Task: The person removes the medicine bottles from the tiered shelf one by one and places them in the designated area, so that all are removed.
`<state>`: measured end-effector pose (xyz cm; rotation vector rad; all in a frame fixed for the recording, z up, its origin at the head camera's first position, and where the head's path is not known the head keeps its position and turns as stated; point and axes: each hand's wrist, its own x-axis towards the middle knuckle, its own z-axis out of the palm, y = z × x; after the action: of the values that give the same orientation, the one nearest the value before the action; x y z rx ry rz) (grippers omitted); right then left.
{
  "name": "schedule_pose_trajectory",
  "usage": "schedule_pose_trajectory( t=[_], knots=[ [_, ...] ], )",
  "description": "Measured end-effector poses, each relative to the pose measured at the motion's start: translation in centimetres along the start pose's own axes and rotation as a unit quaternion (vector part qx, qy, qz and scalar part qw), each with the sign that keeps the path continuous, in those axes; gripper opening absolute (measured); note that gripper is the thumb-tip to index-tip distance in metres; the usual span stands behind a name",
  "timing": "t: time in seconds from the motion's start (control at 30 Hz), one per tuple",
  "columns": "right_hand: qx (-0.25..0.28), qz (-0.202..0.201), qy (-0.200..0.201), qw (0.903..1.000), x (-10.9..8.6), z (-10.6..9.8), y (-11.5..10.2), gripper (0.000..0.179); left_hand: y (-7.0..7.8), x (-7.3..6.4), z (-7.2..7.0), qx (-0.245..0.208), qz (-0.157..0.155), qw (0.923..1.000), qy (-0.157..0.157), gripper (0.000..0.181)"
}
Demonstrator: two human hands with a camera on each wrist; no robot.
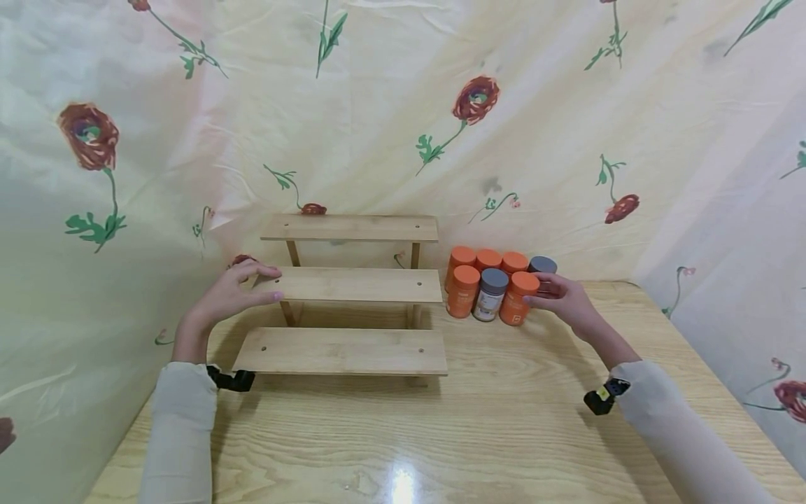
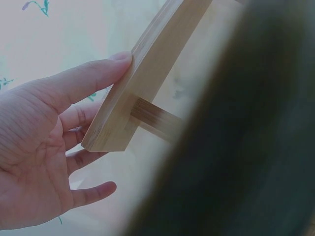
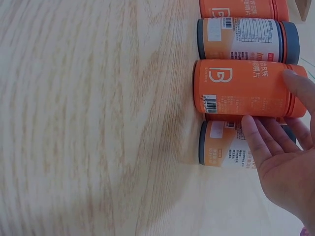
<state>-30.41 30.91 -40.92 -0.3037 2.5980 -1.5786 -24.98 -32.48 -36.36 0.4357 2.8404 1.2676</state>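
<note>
A three-step wooden display shelf stands on the table. At the left end of its middle board, my left hand grips the board, thumb on the front edge and fingers on the far side; the left wrist view shows the thumb pressed against the board. To the shelf's right, several orange and grey-lidded bottles are bunched in two rows. My right hand holds the front-right orange bottle, thumb at its lid and fingers along its side, as the right wrist view shows on the orange bottle.
Beside the held bottle stand a grey-lidded bottle and another orange bottle. Behind them, a second grey-lidded bottle ends the back row. A flowered cloth hangs behind the wood-grain table.
</note>
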Motion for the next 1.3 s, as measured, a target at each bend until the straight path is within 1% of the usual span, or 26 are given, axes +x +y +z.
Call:
schedule_pose_trajectory(
  t=[0.27, 0.6, 0.93, 1.3],
  knots=[
    [0.000, -0.007, -0.007, 1.0000, 0.07, -0.02, 0.08, 0.069, -0.02, 0.02, 0.03, 0.002, 0.000, 1.0000, 0.000, 0.050],
    [-0.007, -0.002, -0.016, 0.9998, 0.12, -0.11, 0.03, 0.071, -0.13, 0.02, 0.08, 0.000, 0.000, 1.0000, 0.001, 0.051],
    [-0.014, 0.002, -0.015, 0.9998, 0.04, -0.17, -0.19, 0.071, -0.12, 0.11, 0.07, 0.002, 0.004, 1.0000, 0.004, 0.051],
    [-0.011, 0.006, -0.010, 0.9999, 0.21, -0.46, -0.09, 0.070, -0.01, -0.01, 0.03, 0.012, 0.000, 0.9999, 0.001, 0.053]
  ],
)
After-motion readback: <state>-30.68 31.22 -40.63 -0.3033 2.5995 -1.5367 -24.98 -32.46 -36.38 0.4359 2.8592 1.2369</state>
